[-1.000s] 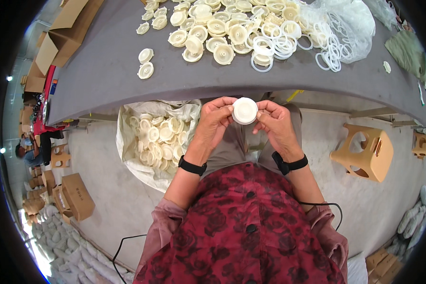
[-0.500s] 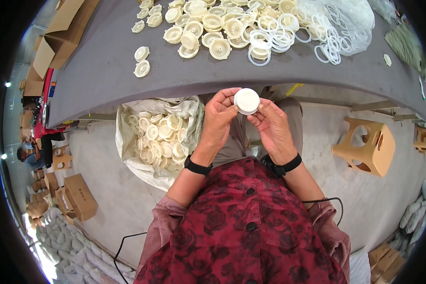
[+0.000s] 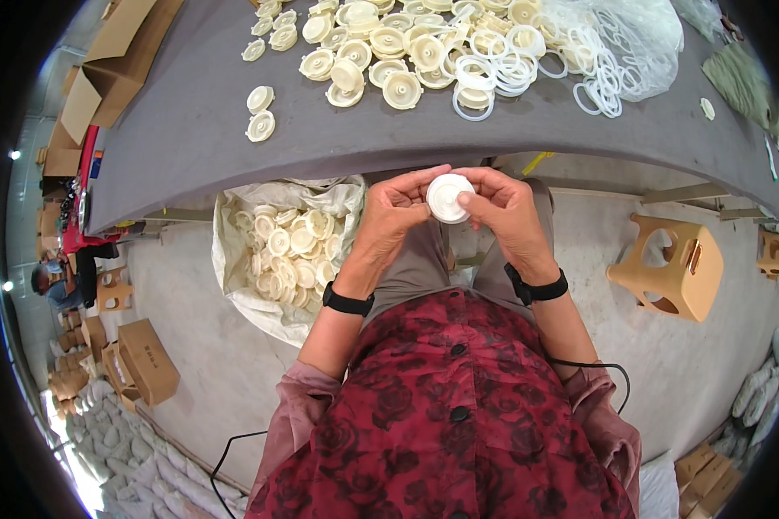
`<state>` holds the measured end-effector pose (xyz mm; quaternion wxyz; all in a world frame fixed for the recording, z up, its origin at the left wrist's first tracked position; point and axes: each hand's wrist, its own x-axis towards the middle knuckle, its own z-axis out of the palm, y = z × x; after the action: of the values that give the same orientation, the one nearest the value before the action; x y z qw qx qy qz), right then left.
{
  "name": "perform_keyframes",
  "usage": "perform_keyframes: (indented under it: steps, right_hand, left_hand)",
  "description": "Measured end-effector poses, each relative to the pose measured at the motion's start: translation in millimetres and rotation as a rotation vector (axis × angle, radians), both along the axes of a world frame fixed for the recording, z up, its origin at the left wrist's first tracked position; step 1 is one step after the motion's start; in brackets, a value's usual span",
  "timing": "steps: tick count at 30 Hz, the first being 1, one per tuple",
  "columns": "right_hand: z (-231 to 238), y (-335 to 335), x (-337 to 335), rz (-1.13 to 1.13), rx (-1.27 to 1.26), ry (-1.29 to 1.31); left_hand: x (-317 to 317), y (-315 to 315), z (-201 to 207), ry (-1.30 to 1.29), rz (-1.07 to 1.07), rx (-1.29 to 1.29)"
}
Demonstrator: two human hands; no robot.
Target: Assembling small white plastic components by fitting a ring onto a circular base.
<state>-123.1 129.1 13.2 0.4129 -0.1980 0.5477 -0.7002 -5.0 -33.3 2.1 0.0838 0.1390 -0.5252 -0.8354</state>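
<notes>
A round white plastic cap is held over my lap, just off the near edge of the table. My left hand grips its left rim between thumb and fingers. On the other side, my right hand pinches it, with the thumb lying on the cap's upper face. Whether a ring sits on the cap I cannot tell. Beyond my hands, a heap of cream plastic caps covers the far middle of the table. Loose white sealing rings lie at the heap's right side.
An open white woven sack of similar caps stands left of my legs. The grey-covered table spans the far side. A clear plastic bag lies at its right. A tan stool stands to the right, cardboard boxes to the left.
The cap has shifted slightly left and down and now shows a ridged face. My right hand has closed further over it, its thumb moving onto the face.
</notes>
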Motion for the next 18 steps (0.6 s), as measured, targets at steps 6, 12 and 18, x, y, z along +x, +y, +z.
perform_keyframes:
  steps: [6, 12, 18]
  right_hand:
    - [-14.1, -0.7, 1.4, -0.013, -0.052, -0.217]
    - [-32.4, -7.6, 22.6, -0.205, -0.158, -0.445]
    - [-41.5, -10.9, 31.0, -0.321, -0.22, -0.531]
  left_hand:
    - [-1.7, -0.2, 4.4, -0.027, -0.035, 0.131]
    - [-9.5, 16.6, -3.9, -0.009, 0.105, 0.154]
    - [-13.8, 41.8, -6.7, -0.003, 0.197, -0.121]
